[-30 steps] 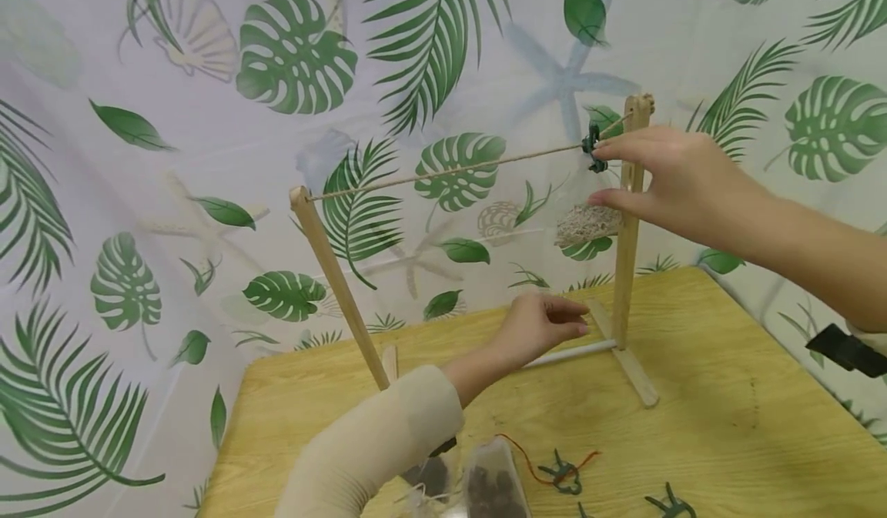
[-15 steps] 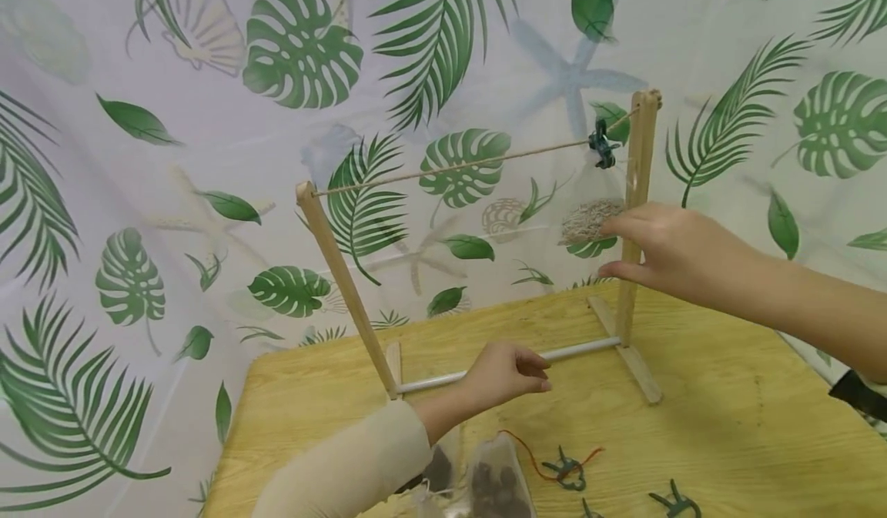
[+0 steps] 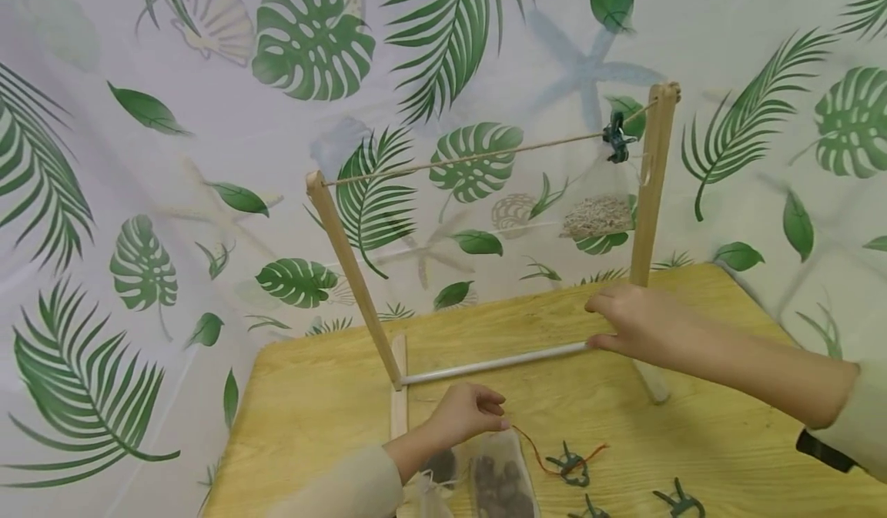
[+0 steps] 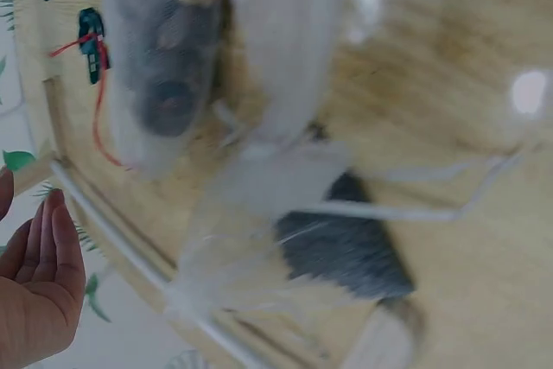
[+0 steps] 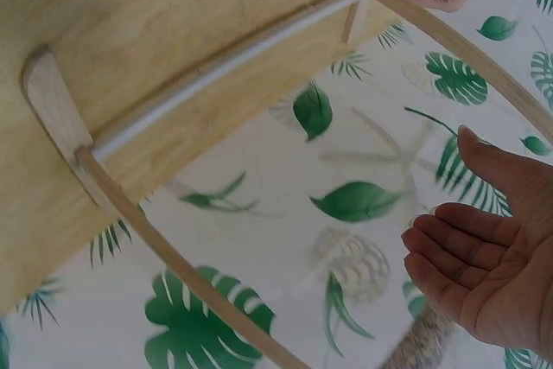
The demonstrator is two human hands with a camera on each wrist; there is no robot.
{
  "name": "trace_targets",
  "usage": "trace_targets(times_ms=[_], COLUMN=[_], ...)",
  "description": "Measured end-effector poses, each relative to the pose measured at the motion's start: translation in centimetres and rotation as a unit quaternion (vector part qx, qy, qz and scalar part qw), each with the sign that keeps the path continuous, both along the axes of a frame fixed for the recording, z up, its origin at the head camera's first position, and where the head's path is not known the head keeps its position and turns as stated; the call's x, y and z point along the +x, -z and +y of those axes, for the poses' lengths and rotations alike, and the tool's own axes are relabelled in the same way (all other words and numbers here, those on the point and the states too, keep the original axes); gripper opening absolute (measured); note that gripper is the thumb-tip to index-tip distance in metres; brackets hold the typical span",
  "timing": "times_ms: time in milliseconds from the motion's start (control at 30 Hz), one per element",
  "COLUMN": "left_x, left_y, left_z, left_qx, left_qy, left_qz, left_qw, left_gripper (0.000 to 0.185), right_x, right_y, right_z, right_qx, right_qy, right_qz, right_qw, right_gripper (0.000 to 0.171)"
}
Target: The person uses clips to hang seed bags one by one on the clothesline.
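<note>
Mesh bags (image 3: 500,478) of dark material lie at the near edge of our wooden surface (image 3: 728,441), just under our left hand (image 3: 466,414). Its fingers (image 3: 490,409) are loosely curled and we cannot tell whether they have hold of anything; a thin red cord (image 3: 530,450) runs from close by the fingertips to a green clip (image 3: 568,466). Two more green clips (image 3: 681,498) lie nearby on the surface.

Farther back stands a small wooden drying rack (image 3: 355,279), with a white rod (image 3: 492,364) joining its two feet. Our right hand (image 3: 640,324) hovers over the right end of that rod, fingers relaxed and only slightly bent, gripping nothing.

Higher up, a twine line (image 3: 471,156) stretches between the two posts. Near the right post a green clip on the line (image 3: 615,139) pins a clear bag of pale filling (image 3: 597,212), which hangs free.

Behind everything hangs a white backdrop (image 3: 138,118) printed with green leaves.
</note>
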State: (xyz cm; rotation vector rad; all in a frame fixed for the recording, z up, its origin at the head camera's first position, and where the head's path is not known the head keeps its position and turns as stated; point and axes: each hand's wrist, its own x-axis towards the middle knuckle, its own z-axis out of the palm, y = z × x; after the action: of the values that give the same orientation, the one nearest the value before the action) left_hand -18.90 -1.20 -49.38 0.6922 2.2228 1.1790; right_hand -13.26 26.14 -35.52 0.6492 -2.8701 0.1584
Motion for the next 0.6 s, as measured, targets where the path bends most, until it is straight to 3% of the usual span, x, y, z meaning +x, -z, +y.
trace_targets(times_ms=[233,400,600], left_x=[0.8,1.3,1.0], left_y=[2.9,3.9,4.9], left_z=[-1.6,-1.9,-1.8], left_qx=[-0.015,-0.059,-0.076], left_qy=[-0.038,-0.061,-0.078], left_qz=[-0.008,-0.018,-0.039], left_qw=[0.9991,0.9962,0.9933], left_gripper=[0.045,0.049,0.047], right_x=[-0.5,-0.6,-0.5], right_y=[4.4,7.8,11.3], right_z=[-1.2,-1.8,-2.6], right_qx=[-0.008,-0.009,-0.044], right_qy=[-0.007,0.005,0.032], right_qz=[-0.058,-0.108,-0.174], right_qw=[0.998,0.994,0.983], right_gripper=[0.037,0.040,0.035])
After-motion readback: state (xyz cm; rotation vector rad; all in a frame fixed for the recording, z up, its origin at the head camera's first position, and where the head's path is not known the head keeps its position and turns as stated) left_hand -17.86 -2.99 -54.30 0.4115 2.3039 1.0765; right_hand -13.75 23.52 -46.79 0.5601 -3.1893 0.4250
